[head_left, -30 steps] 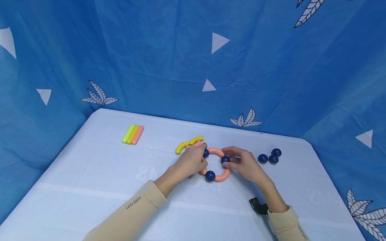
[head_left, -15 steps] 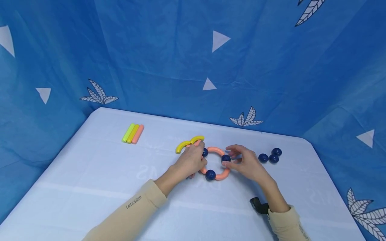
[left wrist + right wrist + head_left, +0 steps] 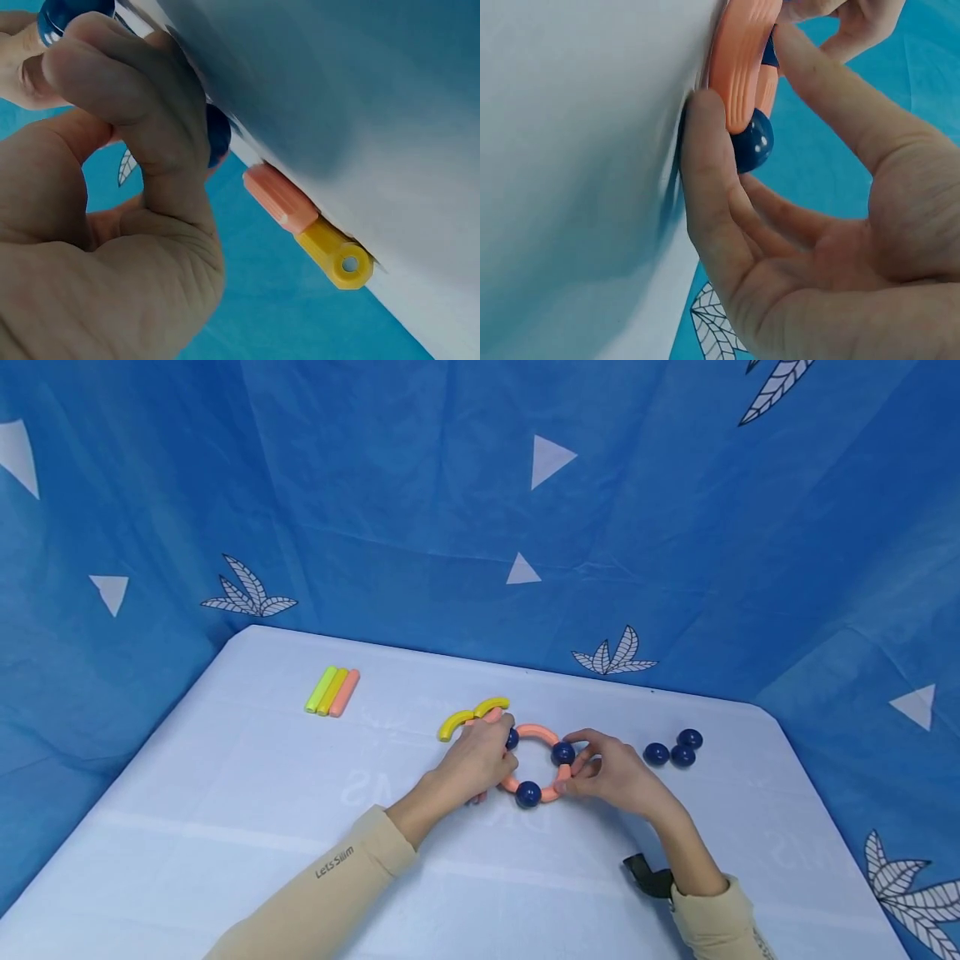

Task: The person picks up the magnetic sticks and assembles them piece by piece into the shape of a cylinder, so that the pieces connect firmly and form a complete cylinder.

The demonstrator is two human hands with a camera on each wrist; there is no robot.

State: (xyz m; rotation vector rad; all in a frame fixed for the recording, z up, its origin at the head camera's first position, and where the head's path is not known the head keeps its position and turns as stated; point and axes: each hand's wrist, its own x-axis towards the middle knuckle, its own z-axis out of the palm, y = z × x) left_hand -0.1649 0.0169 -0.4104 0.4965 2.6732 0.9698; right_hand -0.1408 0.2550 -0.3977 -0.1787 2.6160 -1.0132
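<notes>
A ring of curved orange rods (image 3: 537, 731) joined by dark blue balls (image 3: 528, 794) lies on the table. My left hand (image 3: 476, 760) grips the ring's left side with curled fingers, covering the part it holds. On the right side, my right hand (image 3: 611, 777) has its thumb on the lower-right curved rod (image 3: 742, 67) and its index finger at the right-hand ball (image 3: 562, 753). The right wrist view shows this ball (image 3: 754, 142) beside the fingers, at the rod's end. Just beyond the left hand lie two yellow curved rods (image 3: 456, 725) and another orange piece (image 3: 281, 199).
Several loose blue balls (image 3: 682, 756) sit to the right of the right hand. Three straight rods, lime (image 3: 322, 689), yellow (image 3: 332, 692) and orange (image 3: 345, 693), lie side by side at the back left. A patterned blue cloth (image 3: 405, 527) hangs behind the white table (image 3: 247, 777).
My right thumb has moved down from the right-hand ball to the curved rod below it, and the index finger has come back to the ball. The left hand keeps its grip.
</notes>
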